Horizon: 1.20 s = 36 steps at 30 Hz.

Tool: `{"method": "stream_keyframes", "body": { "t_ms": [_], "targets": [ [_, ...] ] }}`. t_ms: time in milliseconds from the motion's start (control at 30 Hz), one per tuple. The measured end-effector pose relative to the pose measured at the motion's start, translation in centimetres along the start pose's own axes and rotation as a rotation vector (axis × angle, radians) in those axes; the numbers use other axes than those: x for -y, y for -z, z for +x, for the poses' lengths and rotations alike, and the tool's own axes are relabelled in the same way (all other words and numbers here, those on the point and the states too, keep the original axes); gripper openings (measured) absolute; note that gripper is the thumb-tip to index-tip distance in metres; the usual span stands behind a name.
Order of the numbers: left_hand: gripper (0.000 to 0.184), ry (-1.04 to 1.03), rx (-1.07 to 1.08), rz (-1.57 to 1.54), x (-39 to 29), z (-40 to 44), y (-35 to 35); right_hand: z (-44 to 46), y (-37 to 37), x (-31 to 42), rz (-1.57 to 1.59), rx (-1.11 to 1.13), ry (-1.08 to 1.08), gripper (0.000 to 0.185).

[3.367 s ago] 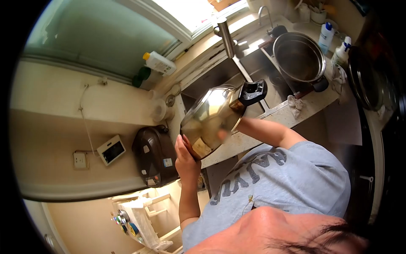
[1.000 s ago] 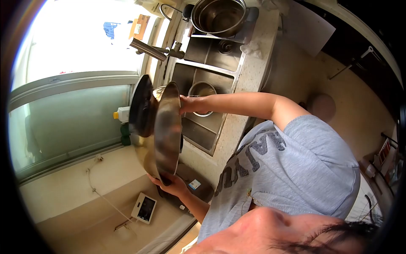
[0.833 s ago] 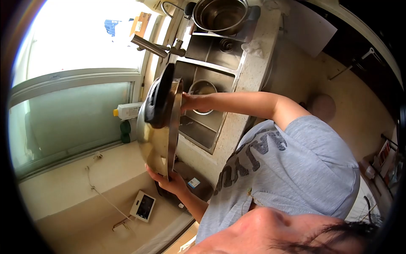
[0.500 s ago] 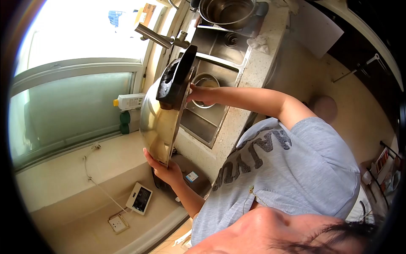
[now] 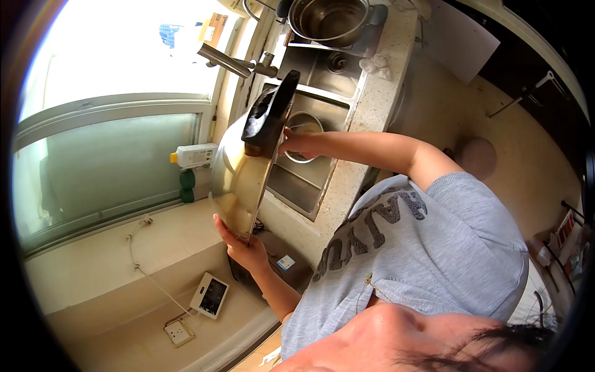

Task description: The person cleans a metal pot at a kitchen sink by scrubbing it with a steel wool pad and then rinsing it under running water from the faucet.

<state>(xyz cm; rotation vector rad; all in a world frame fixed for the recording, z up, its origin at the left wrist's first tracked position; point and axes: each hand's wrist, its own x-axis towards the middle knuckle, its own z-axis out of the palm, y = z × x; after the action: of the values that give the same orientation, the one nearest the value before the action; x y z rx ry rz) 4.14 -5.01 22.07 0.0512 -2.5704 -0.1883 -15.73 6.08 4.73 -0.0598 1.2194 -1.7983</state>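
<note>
A large see-through domed lid [image 5: 238, 189] with a metal rim is held on edge above the counter by the sinks. Its big black handle [image 5: 268, 118] stands out at the upper end. My left hand [image 5: 245, 248] is closed on the lower rim, fingers on the domed side. At the rim's upper part, beside the handle, is my right hand [image 5: 299, 144]; its fingertips are partly hidden behind the lid. Behind that hand a metal bowl [image 5: 307, 121] sits in the nearer sink basin [image 5: 297, 189].
A steel tap [image 5: 229, 61] reaches out by the window. Beyond the second basin [image 5: 310, 71] stands a large metal pot [image 5: 328, 22]. A white cloth [image 5: 377, 66] lies on the counter edge. A white bottle [image 5: 195, 156] with a yellow cap stands on the sill.
The whole view has shifted slightly. The lid has shifted a little to the right and tilted slightly, with both hands still at its rim.
</note>
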Motion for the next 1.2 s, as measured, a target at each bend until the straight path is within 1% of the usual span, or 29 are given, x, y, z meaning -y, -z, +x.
{"method": "stream_keyframes", "body": {
  "t_ms": [167, 233, 300, 333, 367, 433, 467, 500, 533, 567, 600, 633, 667, 700, 733, 767, 800, 867, 900, 933, 1000, 1033, 1100, 1133, 1167, 1200],
  "targets": [
    [0.071, 0.001, 0.003, -0.019, 0.3, 0.2, -0.1, 4.1, 0.6, -2.8, 0.031, 0.078, 0.065, 0.08],
    [0.067, 0.003, -0.028, -0.004, 1.1, 0.6, 0.2, 5.8, 1.0, -3.8, 0.013, 0.092, 0.103, 0.076],
    [0.064, 0.003, -0.057, -0.025, 2.1, 2.0, 0.7, 7.2, 1.8, -3.9, -0.19, 0.092, 0.21, 0.072],
    [0.062, 0.008, -0.088, -0.041, 2.7, 2.6, 1.1, 0.9, 2.8, 0.7, -0.57, 0.063, 0.37, 0.056],
    [0.062, 0.017, -0.098, -0.035, 3.4, 3.5, 1.6, 0.9, 3.9, 1.2, -0.555, 0.068, 0.381, 0.052],
    [0.057, -0.021, -0.03, -0.093, 4.4, 5.3, 2.5, -1.7, 5.0, 3.6, -0.5, -0.069, 0.463, 0.046],
    [0.056, 0.077, 0.022, -0.123, 4.4, 5.8, 2.6, -1.9, 5.4, 4.2, -0.512, -0.059, 0.466, 0.046],
    [0.056, 0.087, 0.015, -0.123, 4.3, 6.4, 2.4, -2.1, 5.6, 4.5, -0.567, -0.078, 0.671, 0.042],
    [0.055, -0.04, 0.058, -0.11, 4.1, 7.0, 2.2, -2.2, 5.8, 4.5, -0.615, -0.092, 0.874, 0.038],
    [0.054, -0.168, 0.101, -0.097, 4.1, 7.4, 1.9, -2.0, 6.0, 4.3, -0.62, -0.082, 0.869, 0.038],
    [0.054, -0.209, 0.12, -0.073, 4.3, 7.7, 1.6, -1.6, 6.1, 3.9, -0.627, -0.13, 0.811, 0.034],
    [0.054, -0.206, 0.116, -0.072, 4.3, 7.8, 1.4, -1.1, 6.3, 3.4, -0.634, -0.179, 0.757, 0.03],
    [0.053, -0.211, 0.111, -0.08, 4.1, 7.9, 1.1, 0.3, 6.6, 2.4, -0.621, -0.293, 0.902, 0.032],
    [0.051, -0.215, 0.114, -0.086, 4.1, 7.9, 1.0, -0.1, 6.6, 2.8, -0.625, -0.29, 0.902, 0.032],
    [0.051, -0.212, 0.115, -0.085, 4.4, 7.7, 1.0, -0.6, 6.5, 3.1, -0.693, -0.29, 0.857, 0.031],
    [0.05, -0.228, 0.087, -0.074, 4.8, 7.4, 0.8, -1.1, 6.6, 3.6, -0.765, -0.293, 0.813, 0.03],
    [0.049, -0.244, 0.059, -0.063, 5.1, 7.0, 0.7, -2.1, 6.4, 4.3, -0.769, -0.29, 0.812, 0.03],
    [0.047, -0.216, 0.041, -0.039, 5.4, 6.1, 1.1, -3.6, 5.8, 5.4, -0.752, -0.246, 0.938, 0.026],
    [0.046, -0.191, 0.026, -0.014, 5.5, 5.7, 1.2, -3.5, 5.8, 5.5, -0.758, -0.242, 0.934, 0.026],
    [0.046, -0.184, 0.024, -0.015, 5.5, 5.5, 1.3, -3.3, 5.8, 5.7, -0.757, -0.25, 1.021, 0.023],
    [0.042, -0.257, -0.081, 0.038, 5.3, 5.2, 1.9, -3.2, 5.4, 6.1, -0.714, -0.288, 1.206, 0.015],
    [0.042, -0.25, -0.085, 0.041, 5.3, 5.2, 2.1, -2.7, 5.2, 6.2, -0.717, -0.279, 1.206, 0.015],
    [0.039, -0.396, -0.287, 0.08, 5.4, 5.6, 2.2, -0.7, 5.0, 6.3, -0.69, -0.342, 1.427, 0.013],
    [0.038, -0.438, -0.346, 0.049, 4.9, 5.9, 2.4, 0.1, 5.0, 6.4, -0.665, -0.296, 1.385, 0.013],
    [0.038, -0.436, -0.351, 0.051, 5.0, 5.8, 2.4, 1.0, 4.9, 6.5, -0.64, -0.254, 1.341, 0.013],
    [0.037, -0.438, -0.452, 0.017, 5.1, 5.8, 2.4, 0.5, 4.4, 7.2, -0.669, -0.286, 1.385, 0.013]
  ]
}}
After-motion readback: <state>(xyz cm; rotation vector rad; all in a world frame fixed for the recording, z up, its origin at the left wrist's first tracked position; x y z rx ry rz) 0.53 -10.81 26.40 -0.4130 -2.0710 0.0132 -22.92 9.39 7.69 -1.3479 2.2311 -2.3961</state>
